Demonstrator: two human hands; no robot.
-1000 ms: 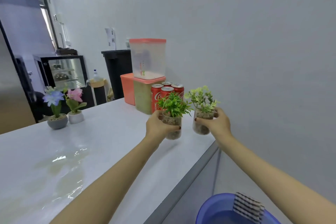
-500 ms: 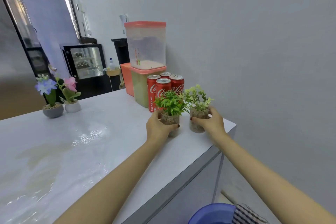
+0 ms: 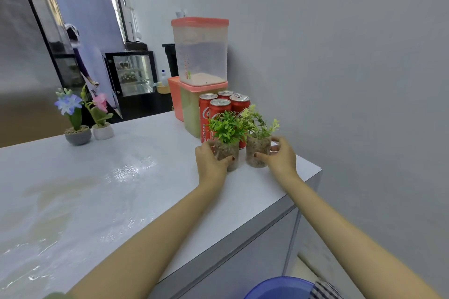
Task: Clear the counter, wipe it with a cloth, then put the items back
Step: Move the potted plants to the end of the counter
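Observation:
Two small green plants in clear glass pots of pebbles stand side by side on the white counter (image 3: 121, 189) near its right end. My left hand (image 3: 210, 161) wraps the left plant pot (image 3: 228, 153). My right hand (image 3: 279, 156) holds the right plant pot (image 3: 258, 150). Both pots rest on the counter, just in front of several red cola cans (image 3: 220, 110). A checked cloth (image 3: 324, 290) hangs on the rim of a blue basin (image 3: 277, 287) below the counter.
Behind the cans stand stacked orange-lidded containers (image 3: 200, 52) against the wall. Two flower pots, blue (image 3: 76, 135) and pink (image 3: 103, 130), sit at the counter's far left edge. The counter surface shows wet streaks. The counter's right edge is close to the pots.
Both hands have lowered the two plant pots from the air onto the counter in front of the cans. The camera has moved closer and to the right.

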